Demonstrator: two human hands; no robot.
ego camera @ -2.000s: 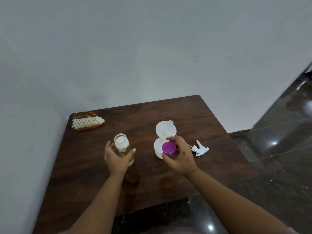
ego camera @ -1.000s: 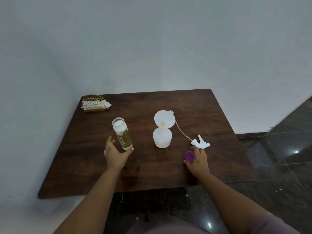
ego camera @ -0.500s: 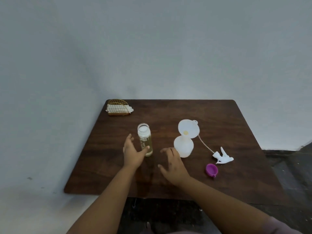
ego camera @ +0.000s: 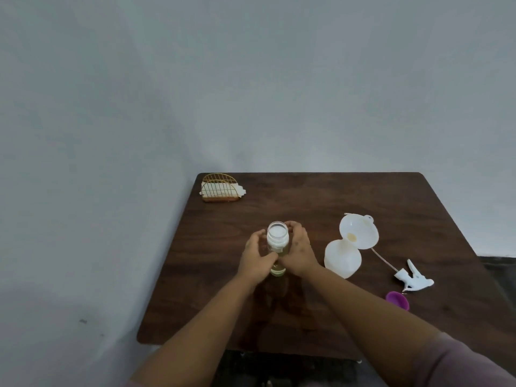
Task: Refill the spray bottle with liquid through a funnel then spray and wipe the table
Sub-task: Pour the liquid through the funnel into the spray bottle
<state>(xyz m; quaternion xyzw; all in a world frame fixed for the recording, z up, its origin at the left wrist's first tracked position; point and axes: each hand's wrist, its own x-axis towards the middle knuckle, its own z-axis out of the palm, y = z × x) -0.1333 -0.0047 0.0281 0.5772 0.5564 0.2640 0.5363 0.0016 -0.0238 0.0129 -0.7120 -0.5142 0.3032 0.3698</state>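
Observation:
A clear refill bottle (ego camera: 277,237) of yellowish liquid stands upright near the middle of the dark wooden table (ego camera: 321,196), its mouth covered by a white seal. My left hand (ego camera: 256,259) and my right hand (ego camera: 298,254) both wrap around its body. To the right stands the translucent white spray bottle (ego camera: 342,260) with a white funnel (ego camera: 358,232) seated tilted in its neck. Its white trigger head (ego camera: 413,279) with dip tube lies further right. A purple cap (ego camera: 397,300) rests on the table by the trigger head.
A gold wire holder with white napkins (ego camera: 220,188) sits at the table's far left corner. A pale wall runs behind and to the left. Dark floor shows to the right of the table.
My right hand set the purple cap down by the trigger head, then came across to the refill bottle. Both hands now grip that bottle. The view swung right.

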